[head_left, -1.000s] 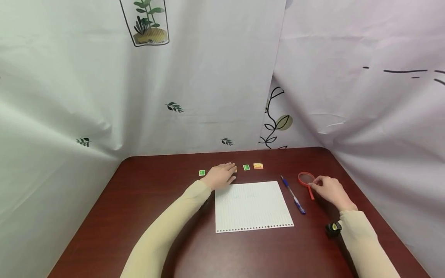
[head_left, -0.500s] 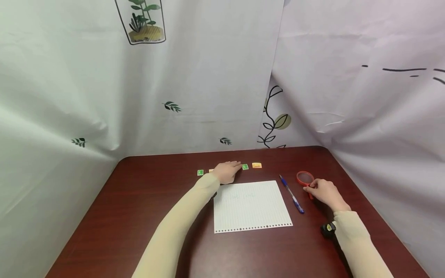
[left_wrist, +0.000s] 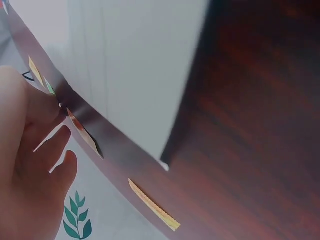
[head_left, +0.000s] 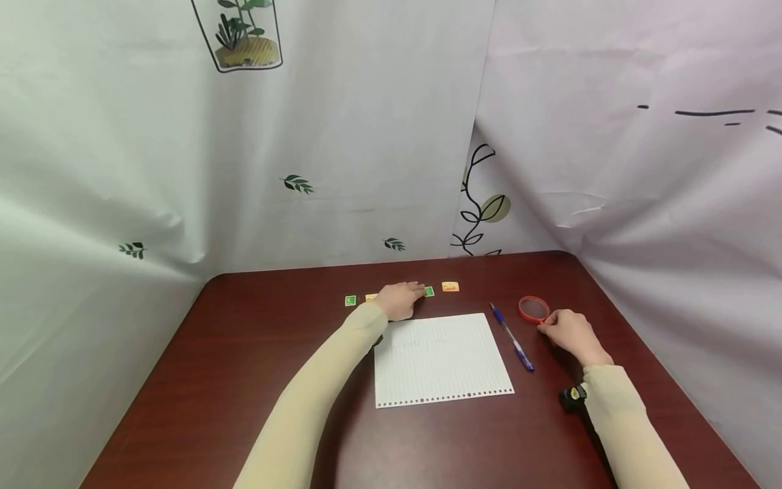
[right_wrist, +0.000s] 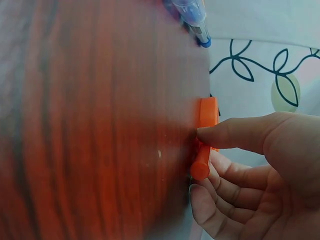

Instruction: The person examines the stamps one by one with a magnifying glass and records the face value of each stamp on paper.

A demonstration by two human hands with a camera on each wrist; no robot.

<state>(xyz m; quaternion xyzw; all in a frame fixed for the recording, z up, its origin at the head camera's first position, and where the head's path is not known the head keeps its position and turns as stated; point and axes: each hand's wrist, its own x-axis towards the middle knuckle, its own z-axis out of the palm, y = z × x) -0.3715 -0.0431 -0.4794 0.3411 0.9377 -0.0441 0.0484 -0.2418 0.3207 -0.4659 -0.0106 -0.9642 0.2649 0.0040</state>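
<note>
A hole-punched ruled sheet (head_left: 442, 367), bearing what may be faint handwriting (head_left: 435, 342), lies on the reddish-brown table (head_left: 244, 353) just beside a blue-and-clear ballpoint pen (head_left: 511, 337). Behind hangs a pale cloth (head_left: 379, 136) printed with leaf sprigs (head_left: 296, 183), a vine (head_left: 496, 208) and a planted jar (head_left: 247, 52).

The table (head_left: 263, 367) had a dark reddish-brown, wood-grained top with rounded far corners. Along its far side ran a row of small green and orange cards (head_left: 430, 291). Nearer lay a lined white sheet (head_left: 442, 363), its near edge punched; right of it, a blue-ended pen (head_left: 512, 337), then a red magnifying glass (head_left: 534, 310).
</note>
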